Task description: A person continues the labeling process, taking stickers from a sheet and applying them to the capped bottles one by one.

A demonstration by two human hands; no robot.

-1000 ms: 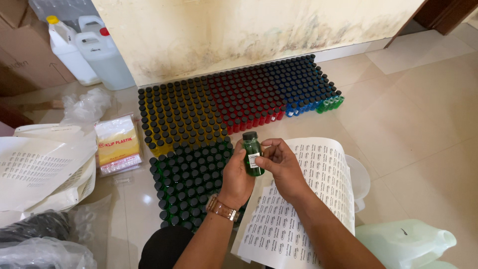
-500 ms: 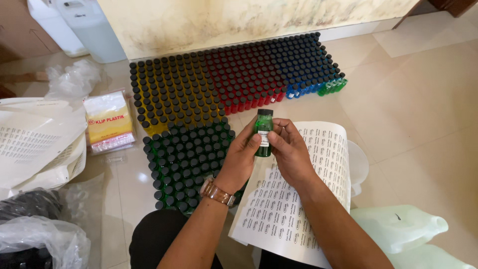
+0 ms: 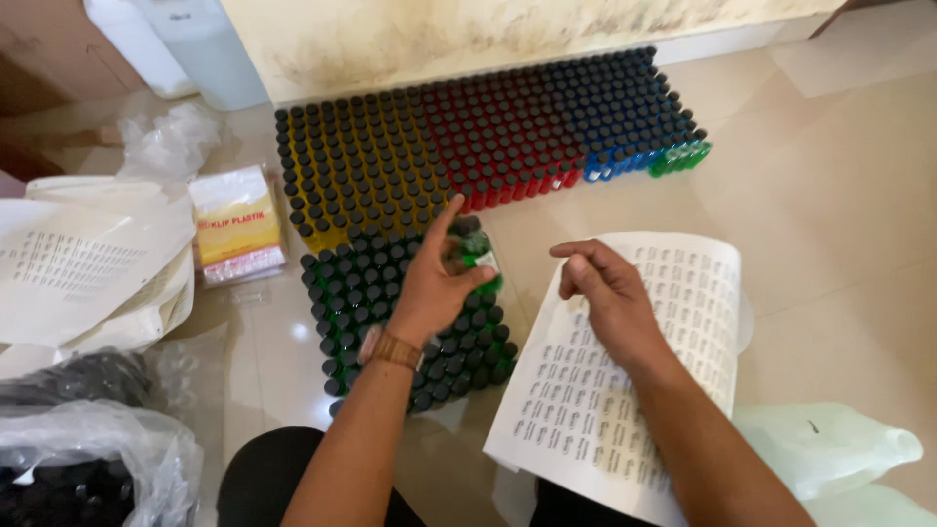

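A tiled floor [image 3: 839, 224] carries everything. Against the stained wall [image 3: 488, 34] stands a long block of small capped bottles, banded by colour: yellow bottles [image 3: 346, 166] at the left, red bottles [image 3: 498, 137] in the middle, blue bottles [image 3: 625, 107], then a few green ones at the far right end. Just in front of the yellow band sits a smaller block of dark green bottles [image 3: 386, 312].

A white label sheet [image 3: 644, 381], printed with rows of small dark stickers, lies to the right of that block. More white sheets [image 3: 68, 263] lie at the left edge, and beside them a flat yellow-and-white packet of plastic bags [image 3: 236, 222].

The left hand [image 3: 429, 283] is closed around a small green bottle [image 3: 478, 256] above the green block, forefinger pointing out. The right hand [image 3: 610, 298] hovers over the label sheet, fingers loosely curled; I cannot tell whether it pinches a sticker.
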